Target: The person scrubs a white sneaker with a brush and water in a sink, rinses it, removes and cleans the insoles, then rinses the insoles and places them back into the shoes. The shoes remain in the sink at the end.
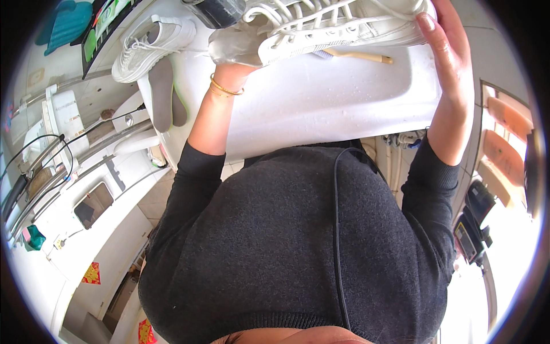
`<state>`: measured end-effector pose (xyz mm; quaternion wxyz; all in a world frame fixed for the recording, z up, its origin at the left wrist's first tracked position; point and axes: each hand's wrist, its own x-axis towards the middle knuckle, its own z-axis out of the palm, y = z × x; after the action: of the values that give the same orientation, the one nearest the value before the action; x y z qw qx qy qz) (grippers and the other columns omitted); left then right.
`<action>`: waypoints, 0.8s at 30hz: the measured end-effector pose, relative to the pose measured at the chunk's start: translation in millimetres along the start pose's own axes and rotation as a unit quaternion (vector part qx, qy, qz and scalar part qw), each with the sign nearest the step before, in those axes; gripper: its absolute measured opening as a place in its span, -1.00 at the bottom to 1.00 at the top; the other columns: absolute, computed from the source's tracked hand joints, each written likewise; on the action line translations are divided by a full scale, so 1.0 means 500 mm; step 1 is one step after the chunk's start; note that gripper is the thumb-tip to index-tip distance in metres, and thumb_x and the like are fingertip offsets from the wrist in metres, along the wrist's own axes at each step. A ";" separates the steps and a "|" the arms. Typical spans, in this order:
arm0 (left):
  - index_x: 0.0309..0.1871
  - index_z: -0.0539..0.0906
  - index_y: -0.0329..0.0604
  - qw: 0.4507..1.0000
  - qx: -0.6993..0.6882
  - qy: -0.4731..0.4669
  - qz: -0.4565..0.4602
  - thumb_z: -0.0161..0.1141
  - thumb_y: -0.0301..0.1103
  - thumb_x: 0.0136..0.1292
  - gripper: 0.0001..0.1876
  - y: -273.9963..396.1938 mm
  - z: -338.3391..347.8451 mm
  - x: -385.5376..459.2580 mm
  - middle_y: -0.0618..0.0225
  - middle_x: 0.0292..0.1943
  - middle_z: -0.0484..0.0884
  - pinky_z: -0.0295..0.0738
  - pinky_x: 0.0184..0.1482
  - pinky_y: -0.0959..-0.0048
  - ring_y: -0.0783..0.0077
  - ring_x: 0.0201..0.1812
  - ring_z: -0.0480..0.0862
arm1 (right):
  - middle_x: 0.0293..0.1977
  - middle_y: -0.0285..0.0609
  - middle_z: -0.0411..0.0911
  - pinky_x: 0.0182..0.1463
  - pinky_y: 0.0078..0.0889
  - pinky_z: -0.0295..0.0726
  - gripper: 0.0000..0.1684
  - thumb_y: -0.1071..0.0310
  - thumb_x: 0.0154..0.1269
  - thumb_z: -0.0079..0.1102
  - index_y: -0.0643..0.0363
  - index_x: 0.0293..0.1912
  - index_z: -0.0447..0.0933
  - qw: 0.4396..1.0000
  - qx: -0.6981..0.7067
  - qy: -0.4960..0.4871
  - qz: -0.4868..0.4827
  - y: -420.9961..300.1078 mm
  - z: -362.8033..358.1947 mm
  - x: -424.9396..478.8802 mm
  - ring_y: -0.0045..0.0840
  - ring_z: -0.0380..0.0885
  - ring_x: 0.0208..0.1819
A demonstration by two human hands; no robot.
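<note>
A white lace-up sneaker [318,34] is held sideways over a white sink basin [318,103]. My right hand [451,51] grips its toe, with the thumb on the near side. At the heel end is my left hand [235,69], gold bangles on its wrist; its fingers are hidden behind the shoe and a glassy grey-white mass that looks like water. A dark cylindrical fitting, seemingly a tap [219,10], sits just above that hand. Below the sneaker a brush with a yellowish handle [365,56] lies in the basin.
Another white sneaker [152,47] stands on the sink's left ledge. Grey insoles [161,96] lie beside it. Farther left are a black rack [88,47] with green tubes and a teal ribbed item [71,26]. A black cable [337,241] hangs down my front.
</note>
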<state>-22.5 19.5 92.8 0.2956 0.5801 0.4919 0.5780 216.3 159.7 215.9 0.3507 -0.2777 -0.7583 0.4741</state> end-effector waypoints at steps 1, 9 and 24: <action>0.09 0.47 -0.18 0.998 0.064 -0.008 0.019 0.33 -0.42 0.02 -0.50 -0.005 -0.007 -0.006 0.38 0.02 0.55 0.43 0.02 0.51 0.48 -0.03 0.54 | -0.07 -0.17 0.39 0.05 -0.56 0.34 -0.24 0.00 0.19 0.15 0.36 0.17 0.21 1.000 0.003 -0.007 -0.008 -0.005 0.001 0.000 -0.56 0.36 -0.02; 0.00 0.50 -0.21 0.981 0.131 0.013 -0.146 0.48 -0.46 -0.31 -0.34 0.029 -0.107 -0.037 0.35 -0.08 0.58 0.43 0.03 0.46 0.44 -0.06 0.55 | -0.13 -0.26 0.45 -0.17 -0.60 0.45 -0.46 0.13 0.28 0.05 0.23 0.15 0.27 0.939 0.255 0.031 0.230 0.149 0.072 -0.029 -0.58 0.46 -0.20; 0.08 0.45 -0.29 0.958 0.249 -0.039 -0.139 0.49 -0.52 -0.27 -0.29 0.150 -0.157 -0.015 0.21 0.04 0.51 0.45 0.10 0.40 0.37 0.07 0.50 | -0.03 -0.14 0.45 -0.16 -0.55 0.51 -0.16 -0.37 0.24 -0.22 0.11 0.23 0.21 0.854 0.344 -0.142 0.363 0.293 0.254 -0.103 -0.55 0.50 -0.14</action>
<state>-79.8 -30.6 170.9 0.2380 0.5838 0.6840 0.3668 159.0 112.3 29.7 0.1148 -0.3245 -0.4335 0.8328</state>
